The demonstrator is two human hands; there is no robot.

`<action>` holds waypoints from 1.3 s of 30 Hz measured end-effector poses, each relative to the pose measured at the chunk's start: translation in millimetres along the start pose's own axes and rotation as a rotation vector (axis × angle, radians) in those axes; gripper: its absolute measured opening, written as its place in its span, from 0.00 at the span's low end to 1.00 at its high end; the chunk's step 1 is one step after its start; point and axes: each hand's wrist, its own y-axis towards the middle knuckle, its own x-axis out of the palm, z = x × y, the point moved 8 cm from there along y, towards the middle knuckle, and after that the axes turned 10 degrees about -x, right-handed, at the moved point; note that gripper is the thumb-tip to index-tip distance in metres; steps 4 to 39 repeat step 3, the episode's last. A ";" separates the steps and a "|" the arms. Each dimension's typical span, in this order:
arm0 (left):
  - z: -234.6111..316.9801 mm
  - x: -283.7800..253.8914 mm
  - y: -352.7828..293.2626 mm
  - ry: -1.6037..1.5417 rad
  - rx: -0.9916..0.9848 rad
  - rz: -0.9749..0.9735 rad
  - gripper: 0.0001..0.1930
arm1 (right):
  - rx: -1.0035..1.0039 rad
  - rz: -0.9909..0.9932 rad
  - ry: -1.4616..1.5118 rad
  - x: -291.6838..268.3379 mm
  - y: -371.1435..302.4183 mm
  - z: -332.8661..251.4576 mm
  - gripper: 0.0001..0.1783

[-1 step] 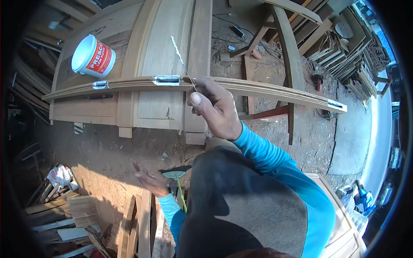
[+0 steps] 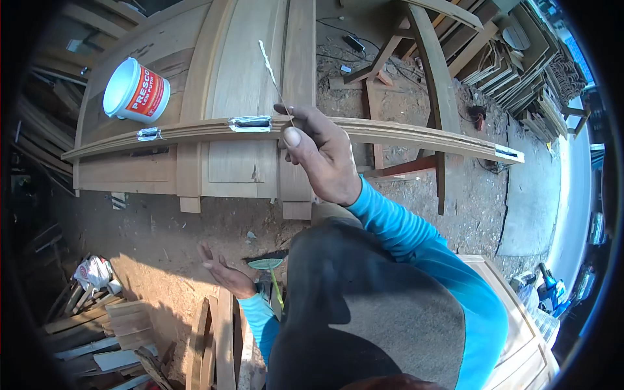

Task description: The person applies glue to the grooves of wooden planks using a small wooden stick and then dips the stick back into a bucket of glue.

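Note:
My right hand [image 2: 323, 156] pinches a thin stick [image 2: 273, 79] between thumb and fingers, and white paste coats the stick's far end. It is over a long, narrow wooden strip [image 2: 390, 134] with slots cut in its edge. White paste surrounds the middle slot [image 2: 250, 123], a smaller slot [image 2: 149, 134] to the left, and the slot at the right end [image 2: 509, 153]. Low on the left, my left hand [image 2: 227, 273] is held out open and holds nothing, its fingers apart. A white bucket [image 2: 117, 90] with a red label stands tilted in view beyond the strip.
The strip lies across a panelled wooden door [image 2: 244, 166] and reaches toward a timber trestle [image 2: 432, 71]. Thin boards [image 2: 520, 71] are stacked at the far right. Wood offcuts [image 2: 130, 325] and a white plastic bag [image 2: 93, 272] lie at the lower left.
My right hand has shifted slightly farther away, carrying the stick's coated end with it. The left hand stays about where it was. The whole view has shifted a little.

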 end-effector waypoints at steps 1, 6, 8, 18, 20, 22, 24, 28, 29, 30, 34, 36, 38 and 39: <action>23.0 0.4 16.6 -0.027 0.097 -0.030 0.46 | -0.041 0.060 -0.016 -0.4 13.5 4.9 0.33; 76.9 2.5 55.8 -0.097 0.210 -0.049 0.47 | 0.058 0.082 0.002 12.3 19.8 32.7 0.34; 76.9 2.5 55.8 -0.097 0.210 -0.049 0.47 | 0.058 0.082 0.002 12.3 19.8 32.7 0.34; 76.9 2.5 55.8 -0.097 0.210 -0.049 0.47 | 0.058 0.082 0.002 12.3 19.8 32.7 0.34; 76.9 2.5 55.8 -0.097 0.210 -0.049 0.47 | 0.058 0.082 0.002 12.3 19.8 32.7 0.34; 76.9 2.5 55.8 -0.097 0.210 -0.049 0.47 | 0.058 0.082 0.002 12.3 19.8 32.7 0.34; 76.9 2.5 55.8 -0.097 0.210 -0.049 0.47 | 0.058 0.082 0.002 12.3 19.8 32.7 0.34; 76.9 2.5 55.8 -0.097 0.210 -0.049 0.47 | 0.058 0.082 0.002 12.3 19.8 32.7 0.34; 76.9 2.5 55.8 -0.097 0.210 -0.049 0.47 | 0.058 0.082 0.002 12.3 19.8 32.7 0.34; 76.9 2.5 55.8 -0.097 0.210 -0.049 0.47 | 0.058 0.082 0.002 12.3 19.8 32.7 0.34; 76.9 2.5 55.8 -0.097 0.210 -0.049 0.47 | 0.058 0.082 0.002 12.3 19.8 32.7 0.34; 76.9 2.5 55.8 -0.097 0.210 -0.049 0.47 | 0.058 0.082 0.002 12.3 19.8 32.7 0.34; 76.9 2.5 55.8 -0.097 0.210 -0.049 0.47 | 0.058 0.082 0.002 12.3 19.8 32.7 0.34; 76.9 2.5 55.8 -0.097 0.210 -0.049 0.47 | 0.058 0.082 0.002 12.3 19.8 32.7 0.34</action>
